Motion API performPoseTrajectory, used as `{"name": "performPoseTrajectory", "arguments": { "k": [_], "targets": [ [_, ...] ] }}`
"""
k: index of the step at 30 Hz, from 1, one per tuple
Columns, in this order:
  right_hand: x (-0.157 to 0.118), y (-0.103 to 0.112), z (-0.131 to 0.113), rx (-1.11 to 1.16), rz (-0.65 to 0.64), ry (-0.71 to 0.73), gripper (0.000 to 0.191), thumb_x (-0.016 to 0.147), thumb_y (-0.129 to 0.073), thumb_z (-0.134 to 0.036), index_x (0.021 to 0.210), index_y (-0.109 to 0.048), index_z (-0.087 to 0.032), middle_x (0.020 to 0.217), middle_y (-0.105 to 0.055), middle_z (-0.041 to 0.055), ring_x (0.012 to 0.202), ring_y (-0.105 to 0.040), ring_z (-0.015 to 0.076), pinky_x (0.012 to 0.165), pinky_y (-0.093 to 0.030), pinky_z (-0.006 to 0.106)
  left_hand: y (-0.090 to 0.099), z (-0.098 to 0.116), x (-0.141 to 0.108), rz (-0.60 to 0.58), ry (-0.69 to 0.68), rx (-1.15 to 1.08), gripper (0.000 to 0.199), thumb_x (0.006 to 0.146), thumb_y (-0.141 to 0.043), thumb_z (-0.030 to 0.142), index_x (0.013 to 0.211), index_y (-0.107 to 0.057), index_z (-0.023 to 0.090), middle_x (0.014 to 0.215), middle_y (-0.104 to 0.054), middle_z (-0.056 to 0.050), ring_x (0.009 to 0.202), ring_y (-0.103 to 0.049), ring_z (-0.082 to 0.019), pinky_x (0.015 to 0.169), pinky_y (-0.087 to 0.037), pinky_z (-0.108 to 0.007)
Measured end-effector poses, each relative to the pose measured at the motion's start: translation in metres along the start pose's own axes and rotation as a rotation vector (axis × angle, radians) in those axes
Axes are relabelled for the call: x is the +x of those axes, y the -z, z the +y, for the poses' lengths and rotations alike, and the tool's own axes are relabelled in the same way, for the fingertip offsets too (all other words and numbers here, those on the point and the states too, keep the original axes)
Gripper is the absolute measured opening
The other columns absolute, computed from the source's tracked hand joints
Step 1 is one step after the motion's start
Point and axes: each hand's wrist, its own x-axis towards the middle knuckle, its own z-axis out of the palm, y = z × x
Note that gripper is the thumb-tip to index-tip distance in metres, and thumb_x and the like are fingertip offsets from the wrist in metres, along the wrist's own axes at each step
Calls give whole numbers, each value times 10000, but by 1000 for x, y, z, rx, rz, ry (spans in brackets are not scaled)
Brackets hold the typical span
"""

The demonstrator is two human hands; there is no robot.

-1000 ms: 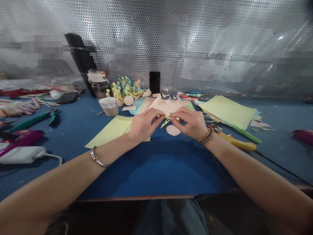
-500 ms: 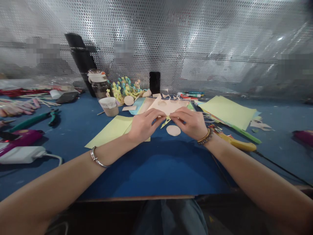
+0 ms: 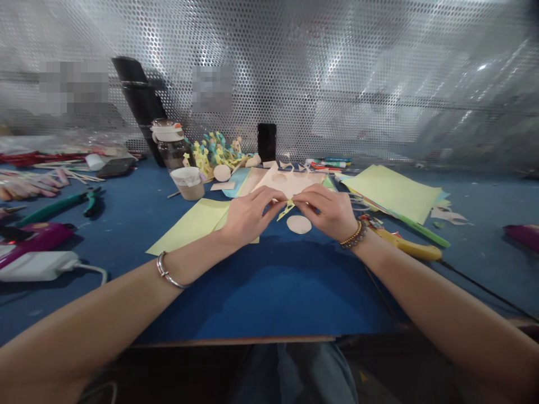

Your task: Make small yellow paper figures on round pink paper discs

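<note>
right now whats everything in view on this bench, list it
perforated metal sheet: 1, silver, behind bench
work surface: 1, blue, under it all
bottle: 1, clear with white lid, back left
paper cup: 1, white, beside bottle
phone: 1, black, upright at back
paper sheets: several, pale yellow, right side
cut paper: 1, peach, between hands
paper disc: 1, peach, below hands
pliers: 1, green, left
left hand: 1, silver bangle, gripping cut paper
right hand: 1, beaded bracelet, gripping cut paper

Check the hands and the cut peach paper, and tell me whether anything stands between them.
Nothing visible does: the left hand and the right hand both pinch the cut peach paper directly.
</note>
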Motion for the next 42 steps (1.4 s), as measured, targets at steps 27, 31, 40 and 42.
{"name": "performPoseTrajectory", "arguments": {
  "k": [27,31,40,42],
  "targets": [
    [2,1,-2,-29,47,-1,98,861,-584,-174,854,-681,-185,819,-705,4,592,-597,75,547,-444,206,0,3,0,-43,109,24,219,918,-503,381,936,-604,187,907,-687,-19,679,-642,-98,566,-475,-203],
    [1,1,-2,-31,52,-4,102,851,-581,-163,839,-679,-189,810,-701,0,581,-586,73,543,-440,207,2,5,1,-61,93,23,205,920,-501,357,897,-611,186,919,-690,-22,700,-646,-99,573,-469,-202],
    [1,-1,-4,-21,58,-3,86,839,-593,-165,833,-676,-189,805,-701,0,573,-589,71,525,-437,204,1,6,1,-27,47,81,155,896,-540,322,883,-629,196,894,-701,1,624,-624,-78,514,-403,-197],
    [1,-1,-4,-19,52,-5,90,842,-589,-168,834,-676,-189,807,-702,2,569,-589,71,525,-439,204,0,5,1,-9,20,91,145,897,-543,310,886,-634,197,893,-705,3,622,-623,-77,513,-397,-198]
  ]
}}
